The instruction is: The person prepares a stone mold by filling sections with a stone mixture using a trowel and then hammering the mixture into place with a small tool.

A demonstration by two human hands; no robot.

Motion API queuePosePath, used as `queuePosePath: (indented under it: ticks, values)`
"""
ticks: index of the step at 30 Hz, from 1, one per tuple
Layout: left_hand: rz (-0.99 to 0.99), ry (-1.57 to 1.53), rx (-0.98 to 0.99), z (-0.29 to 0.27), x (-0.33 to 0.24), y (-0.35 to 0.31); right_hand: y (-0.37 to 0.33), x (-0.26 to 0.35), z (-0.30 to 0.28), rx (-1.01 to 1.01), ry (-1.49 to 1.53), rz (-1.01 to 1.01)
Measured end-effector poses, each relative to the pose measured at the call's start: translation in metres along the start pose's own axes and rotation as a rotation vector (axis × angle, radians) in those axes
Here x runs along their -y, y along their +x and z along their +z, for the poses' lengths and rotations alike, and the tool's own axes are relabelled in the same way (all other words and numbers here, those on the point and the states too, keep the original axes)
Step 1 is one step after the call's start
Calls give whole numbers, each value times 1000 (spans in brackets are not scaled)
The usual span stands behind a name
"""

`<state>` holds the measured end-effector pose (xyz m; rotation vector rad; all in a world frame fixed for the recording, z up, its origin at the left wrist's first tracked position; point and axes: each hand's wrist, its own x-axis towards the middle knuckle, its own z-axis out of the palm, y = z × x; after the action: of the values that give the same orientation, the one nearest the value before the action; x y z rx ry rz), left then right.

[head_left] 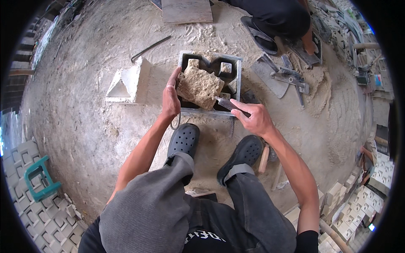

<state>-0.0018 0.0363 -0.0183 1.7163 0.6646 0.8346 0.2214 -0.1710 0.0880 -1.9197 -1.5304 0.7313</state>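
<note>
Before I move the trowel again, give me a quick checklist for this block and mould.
1. Left hand steadying the block: ok.
2. Right hand grip on the trowel: ok.
3. Trowel tip at the block's edge: ok.
4. Block seated flat in the mould: not ok, it sits tilted across it.
5. Shoes clear of the mould: ok.
6. Mould cavities filled under the block: cannot tell.

The slab (200, 87) over the mould is rough, crumbly, sandy-grained mortar, matt tan. The square mould (238, 74) looks like dull grey metal, dusted. At ten o'clock, a smooth pale cast block (135, 80); matt black perforated rubber clogs (184, 140) below.
</note>
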Motion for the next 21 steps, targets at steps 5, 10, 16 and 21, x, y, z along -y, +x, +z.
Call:
queuePosePath:
  ticks: [5, 10, 16, 21]
  values:
    - [56, 5, -52, 2, 1, -6, 7, 0, -2, -21, -74, -69]
    - [51, 75, 3, 3, -3, -5, 10, -1, -6, -26, -145, -112]
    - [95, 141, 54, 2, -3, 14, 17, -7, -12, -90, -140, -168]
    - [158, 168, 25, 8, 1, 35, 18, -13, -23, -185, -148, -151]
